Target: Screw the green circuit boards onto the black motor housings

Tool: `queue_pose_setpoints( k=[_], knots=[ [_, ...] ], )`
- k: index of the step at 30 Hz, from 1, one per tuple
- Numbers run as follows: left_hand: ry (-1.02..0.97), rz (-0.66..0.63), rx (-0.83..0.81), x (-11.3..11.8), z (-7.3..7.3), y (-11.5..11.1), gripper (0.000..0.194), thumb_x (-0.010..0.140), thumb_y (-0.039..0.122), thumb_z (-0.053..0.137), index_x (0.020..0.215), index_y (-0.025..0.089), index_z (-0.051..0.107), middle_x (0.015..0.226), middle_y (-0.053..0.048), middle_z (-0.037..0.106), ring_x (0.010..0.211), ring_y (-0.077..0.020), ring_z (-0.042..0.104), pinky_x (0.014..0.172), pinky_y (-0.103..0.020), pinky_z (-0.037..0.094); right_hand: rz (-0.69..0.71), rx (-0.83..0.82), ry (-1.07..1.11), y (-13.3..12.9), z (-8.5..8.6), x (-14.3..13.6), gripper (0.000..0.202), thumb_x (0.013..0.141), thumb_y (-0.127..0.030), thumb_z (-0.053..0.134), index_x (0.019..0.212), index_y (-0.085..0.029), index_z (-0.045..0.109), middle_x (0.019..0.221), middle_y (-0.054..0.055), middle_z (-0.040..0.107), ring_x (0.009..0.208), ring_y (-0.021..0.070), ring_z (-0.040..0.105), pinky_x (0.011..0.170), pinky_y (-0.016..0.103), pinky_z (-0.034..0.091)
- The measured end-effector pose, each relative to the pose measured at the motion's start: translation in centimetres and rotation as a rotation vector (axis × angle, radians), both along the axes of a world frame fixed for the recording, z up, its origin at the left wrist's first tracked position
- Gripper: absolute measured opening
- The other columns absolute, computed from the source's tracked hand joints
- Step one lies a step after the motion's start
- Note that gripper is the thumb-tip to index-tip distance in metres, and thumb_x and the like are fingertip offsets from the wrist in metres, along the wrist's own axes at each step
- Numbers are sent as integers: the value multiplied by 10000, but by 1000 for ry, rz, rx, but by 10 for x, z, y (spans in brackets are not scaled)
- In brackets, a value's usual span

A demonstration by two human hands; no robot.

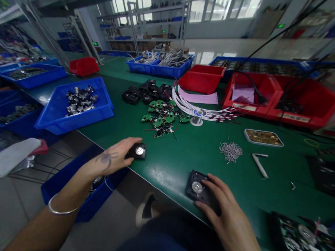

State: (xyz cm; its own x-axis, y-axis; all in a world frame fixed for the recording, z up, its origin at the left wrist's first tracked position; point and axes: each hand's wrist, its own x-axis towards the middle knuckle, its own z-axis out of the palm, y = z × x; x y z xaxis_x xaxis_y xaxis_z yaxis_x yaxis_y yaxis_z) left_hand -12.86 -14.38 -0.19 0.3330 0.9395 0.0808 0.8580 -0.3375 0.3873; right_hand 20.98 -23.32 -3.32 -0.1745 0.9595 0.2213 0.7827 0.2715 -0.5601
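Well, my left hand [119,154] grips the first black housing [139,151]; apart from it, my right hand [225,208] clasps the second black housing [197,187], with metal pins [231,151] at its one o'clock, circuit boards [165,118] at eleven.

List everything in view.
Table: one, green, centre
Cases: two, black, near edge
Circuit boards: pile, green, mid-table
Housings: pile, black, behind boards
Wires: bundle, white, right of boards
Spool: one, silver, by wires
Sheet: one, pink, behind wires
Pins: pile, silver, right
Tray: one, pale, right
Bent tool: one, white, by tray
Red bins: four, far side
Blue bins: several, left and back
Shelves: several, grey, background
Open electronics: uncounted, black-green, lower right
Left hand: one, holding case
Right hand: one, holding case
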Motion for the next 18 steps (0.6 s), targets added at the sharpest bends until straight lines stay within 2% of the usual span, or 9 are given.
queue_pose_setpoints(
  k=[3,5,6,8,10,12,14,16,18],
  knots=[
    [-120,-479,-76,42,-4,-19,572,828,66,414,1361,276,415,1417,-15,468,1396,-194,335,1154,-424,340,11,-41,-18,-1,5,7,363,848,-260,596,1206,-208,580,1396,111,507,1157,298,600,911,438,558],
    [-196,-659,-106,71,-6,-18,514,859,33,344,1296,260,490,1443,-6,443,1442,-181,231,1174,-430,309,-13,-68,-37,-3,7,11,362,844,-248,586,1203,-202,580,1413,110,491,1173,305,587,918,461,550],
    [-229,-707,-118,83,-7,-16,484,871,29,327,1255,246,525,1457,-10,429,1451,-185,202,1179,-437,297,-25,-76,-42,-5,7,14,360,844,-243,578,1201,-195,579,1417,113,484,1189,308,575,932,471,540],
    [-294,-707,-133,104,-6,-12,417,903,56,327,1222,218,541,1485,-38,390,1450,-197,207,1181,-451,285,-42,-80,-44,-9,7,17,359,852,-238,564,1206,-181,572,1421,118,477,1222,304,548,972,477,511],
    [-317,-647,-176,116,-5,-11,355,930,182,441,1282,190,480,1504,-91,350,1428,-225,270,1166,-462,312,-54,-74,-43,-14,5,21,359,867,-247,551,1220,-181,559,1427,115,470,1249,292,524,997,467,492],
    [-285,-625,-201,124,-6,-12,527,872,335,608,1333,159,422,1502,-146,334,1405,-260,314,1147,-468,341,-69,-60,-43,-18,4,22,350,884,-269,539,1226,-194,550,1429,104,467,1257,282,518,994,457,497],
    [-231,-644,-160,130,-10,-14,630,802,377,699,1322,137,436,1480,-171,361,1395,-280,323,1141,-470,348,-83,-39,-44,-20,3,23,342,900,-300,524,1227,-203,544,1421,99,476,1243,277,532,979,455,511],
    [-209,-640,-64,137,-16,-16,587,797,378,706,1274,122,479,1421,-168,439,1359,-276,371,1123,-455,374,-91,-16,-52,-20,3,23,335,915,-345,507,1213,-199,550,1400,104,495,1218,277,553,964,458,522],
    [-174,-550,28,143,-20,-20,608,779,457,703,1234,106,505,1339,-165,512,1265,-281,463,1068,-444,436,-105,1,-73,-19,3,22,358,926,-414,482,1192,-189,562,1375,115,513,1180,284,581,933,466,542]
  ],
)
